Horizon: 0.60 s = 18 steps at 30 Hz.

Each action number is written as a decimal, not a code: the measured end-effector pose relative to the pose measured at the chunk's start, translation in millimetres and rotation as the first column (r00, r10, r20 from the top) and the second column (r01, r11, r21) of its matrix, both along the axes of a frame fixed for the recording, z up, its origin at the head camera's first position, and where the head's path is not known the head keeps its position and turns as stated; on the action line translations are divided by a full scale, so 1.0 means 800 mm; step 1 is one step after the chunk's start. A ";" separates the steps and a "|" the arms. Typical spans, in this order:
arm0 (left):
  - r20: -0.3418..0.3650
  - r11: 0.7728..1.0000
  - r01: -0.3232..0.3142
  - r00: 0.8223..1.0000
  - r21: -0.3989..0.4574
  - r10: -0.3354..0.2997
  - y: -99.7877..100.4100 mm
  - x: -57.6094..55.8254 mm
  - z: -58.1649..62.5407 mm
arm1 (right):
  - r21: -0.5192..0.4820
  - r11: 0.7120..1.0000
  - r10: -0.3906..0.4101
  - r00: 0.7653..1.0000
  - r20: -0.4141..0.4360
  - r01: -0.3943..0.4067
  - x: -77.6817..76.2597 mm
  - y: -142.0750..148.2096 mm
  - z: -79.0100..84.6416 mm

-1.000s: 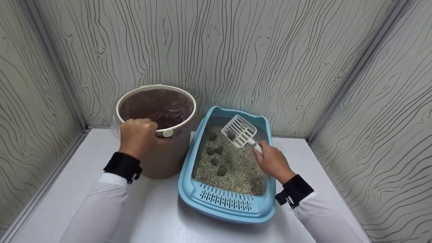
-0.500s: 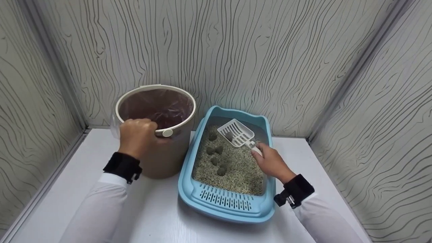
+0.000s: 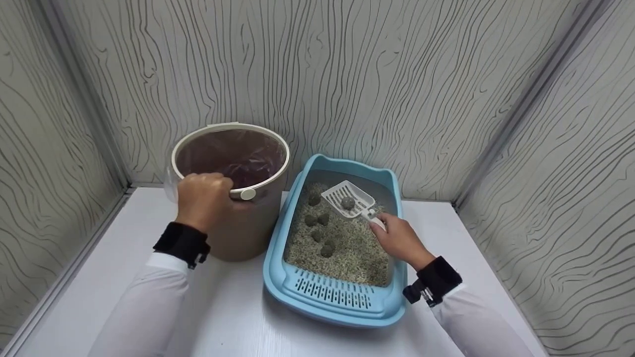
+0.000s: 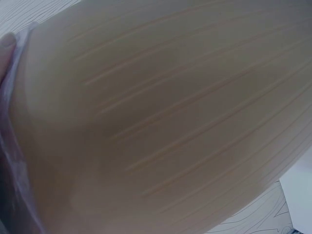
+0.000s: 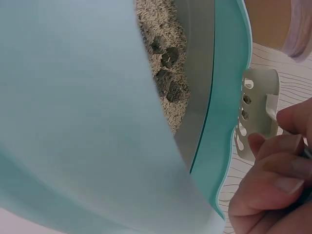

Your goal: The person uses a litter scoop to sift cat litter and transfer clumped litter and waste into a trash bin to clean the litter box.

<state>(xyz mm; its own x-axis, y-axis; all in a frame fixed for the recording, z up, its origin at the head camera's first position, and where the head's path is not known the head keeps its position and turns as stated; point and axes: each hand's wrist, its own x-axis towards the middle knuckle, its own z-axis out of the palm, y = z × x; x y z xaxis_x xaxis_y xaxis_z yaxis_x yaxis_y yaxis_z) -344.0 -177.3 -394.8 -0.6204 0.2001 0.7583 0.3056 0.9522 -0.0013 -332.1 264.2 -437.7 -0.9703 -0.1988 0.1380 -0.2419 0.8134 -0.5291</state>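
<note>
My right hand [image 3: 401, 242] grips the handle of a white slotted litter scoop [image 3: 363, 199], held over the litter box. On the scoop lies one round dark clump [image 3: 348, 203]. In the right wrist view my curled fingers [image 5: 273, 195] are round the handle, and the scoop [image 5: 268, 117] shows beyond the box wall. The blue litter box [image 3: 337, 317] holds grainy litter [image 3: 357, 258] with several dark clumps [image 3: 327, 249] toward its left side. My left hand [image 3: 202, 201] grips the front rim of a brown lined bin [image 3: 243, 233]; the left wrist view is mostly filled by the bin's ribbed side [image 4: 170, 117].
The bin stands left of the box, its mouth lined with a clear plastic bag [image 3: 248, 161]. Both stand on a white table [image 3: 223, 317]. Patterned panels [image 3: 347, 74] close in the back and sides. A slotted ledge [image 3: 332, 295] forms the box's near end.
The scoop has lowered slightly and tilted, and the clump, earlier seen at its slats, now sits in the middle of the scoop. My left hand has stayed on the bin's rim.
</note>
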 end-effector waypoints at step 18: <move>0.006 1.000 0.002 1.000 0.004 -0.002 0.000 0.001 0.001 | 0.003 1.000 0.016 1.000 -0.027 -0.016 0.002 -0.006 0.033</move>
<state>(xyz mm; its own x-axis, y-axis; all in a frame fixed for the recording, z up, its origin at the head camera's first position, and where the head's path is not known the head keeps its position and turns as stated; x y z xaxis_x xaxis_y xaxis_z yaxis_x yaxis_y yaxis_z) -343.6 -177.1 -394.2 -0.6249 0.1982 0.7551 0.3071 0.9517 0.0044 -330.1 259.8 -411.1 -0.9630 -0.2143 0.1636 -0.2688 0.8108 -0.5200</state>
